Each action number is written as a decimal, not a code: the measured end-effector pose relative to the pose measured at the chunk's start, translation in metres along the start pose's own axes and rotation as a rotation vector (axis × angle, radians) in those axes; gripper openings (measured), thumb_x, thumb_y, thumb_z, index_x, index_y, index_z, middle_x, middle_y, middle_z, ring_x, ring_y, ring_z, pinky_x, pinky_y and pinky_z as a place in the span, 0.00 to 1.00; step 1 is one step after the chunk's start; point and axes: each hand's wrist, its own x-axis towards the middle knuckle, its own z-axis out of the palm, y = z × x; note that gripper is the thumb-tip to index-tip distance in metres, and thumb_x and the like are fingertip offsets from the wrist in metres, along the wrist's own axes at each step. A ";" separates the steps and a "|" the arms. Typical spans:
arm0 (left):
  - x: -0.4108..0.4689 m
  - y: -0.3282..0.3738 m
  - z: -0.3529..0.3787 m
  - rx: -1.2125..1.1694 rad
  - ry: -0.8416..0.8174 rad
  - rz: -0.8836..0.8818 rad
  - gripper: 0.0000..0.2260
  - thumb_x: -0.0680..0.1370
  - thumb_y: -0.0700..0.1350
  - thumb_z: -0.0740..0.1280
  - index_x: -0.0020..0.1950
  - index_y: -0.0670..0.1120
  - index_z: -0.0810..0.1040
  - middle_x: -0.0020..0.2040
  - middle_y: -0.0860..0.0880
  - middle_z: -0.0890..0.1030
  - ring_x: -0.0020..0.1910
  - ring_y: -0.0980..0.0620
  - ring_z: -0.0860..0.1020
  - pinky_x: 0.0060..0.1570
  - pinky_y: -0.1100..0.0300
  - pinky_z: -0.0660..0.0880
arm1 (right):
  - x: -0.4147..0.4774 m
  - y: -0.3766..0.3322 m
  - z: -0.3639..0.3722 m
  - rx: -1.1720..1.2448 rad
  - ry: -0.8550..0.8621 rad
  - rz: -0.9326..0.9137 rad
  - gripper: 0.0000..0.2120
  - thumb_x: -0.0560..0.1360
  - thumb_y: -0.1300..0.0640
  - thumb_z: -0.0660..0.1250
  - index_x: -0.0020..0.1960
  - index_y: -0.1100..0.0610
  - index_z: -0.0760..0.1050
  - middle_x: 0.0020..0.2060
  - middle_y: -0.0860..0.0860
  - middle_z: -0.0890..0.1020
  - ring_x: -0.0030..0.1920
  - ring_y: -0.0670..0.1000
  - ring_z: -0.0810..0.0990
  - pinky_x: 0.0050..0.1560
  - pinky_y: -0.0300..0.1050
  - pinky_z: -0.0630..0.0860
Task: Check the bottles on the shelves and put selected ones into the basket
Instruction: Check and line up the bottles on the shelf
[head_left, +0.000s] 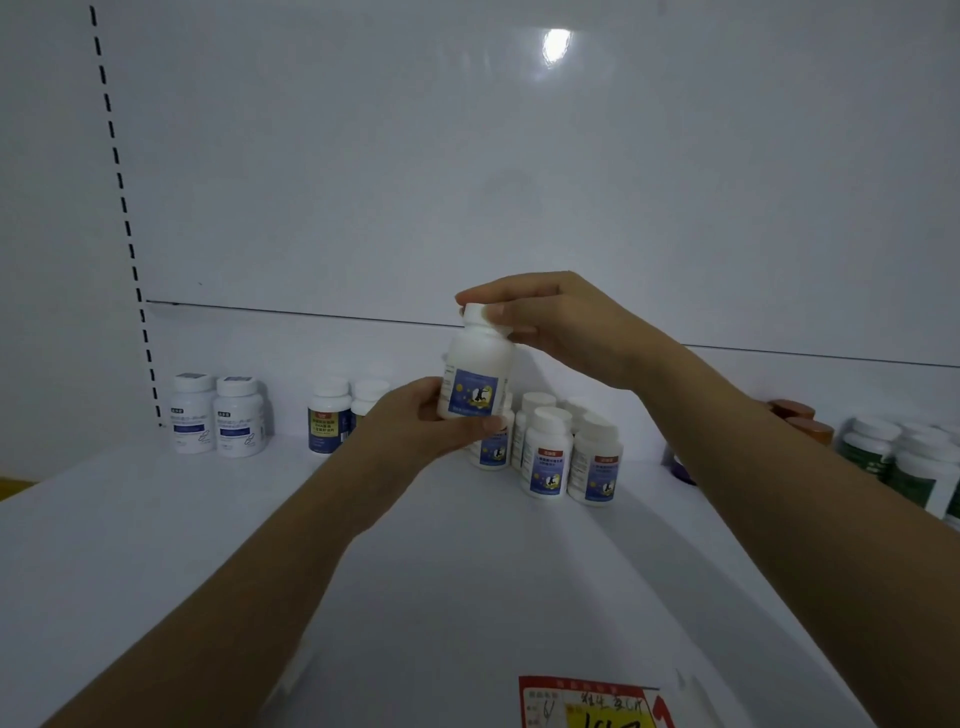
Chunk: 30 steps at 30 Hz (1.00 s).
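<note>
Holding one white bottle in the air over the shelf, roughly upright, blue label facing me. My left hand grips its lower body, fingers wrapped round. My right hand is curled over the cap, pinching it from above. Directly behind and below it: a cluster of matching bottles standing on the shelf. Far left: two white bottles side by side. Next to those, yellow-label bottles, partly hidden by my left hand. Right edge: green-label bottles. Price tag on the shelf front.
</note>
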 end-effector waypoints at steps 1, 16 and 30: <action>0.000 0.001 -0.001 0.003 0.005 0.009 0.26 0.59 0.50 0.79 0.54 0.48 0.79 0.51 0.49 0.84 0.54 0.49 0.81 0.61 0.47 0.74 | 0.000 -0.001 0.001 0.010 0.002 -0.001 0.11 0.77 0.61 0.64 0.56 0.54 0.80 0.58 0.51 0.81 0.60 0.49 0.79 0.64 0.46 0.74; 0.004 0.002 -0.001 0.078 0.010 0.029 0.18 0.66 0.46 0.76 0.54 0.50 0.79 0.48 0.55 0.84 0.48 0.57 0.82 0.55 0.57 0.77 | 0.001 -0.002 0.006 -0.099 0.016 -0.022 0.10 0.77 0.55 0.66 0.57 0.51 0.80 0.56 0.46 0.82 0.58 0.46 0.80 0.64 0.46 0.74; 0.006 0.003 -0.002 0.100 0.017 0.037 0.19 0.65 0.47 0.76 0.54 0.49 0.78 0.45 0.56 0.84 0.45 0.59 0.82 0.44 0.67 0.77 | 0.000 -0.004 0.004 -0.150 0.080 -0.027 0.10 0.75 0.55 0.68 0.56 0.52 0.81 0.51 0.45 0.84 0.52 0.42 0.81 0.52 0.33 0.76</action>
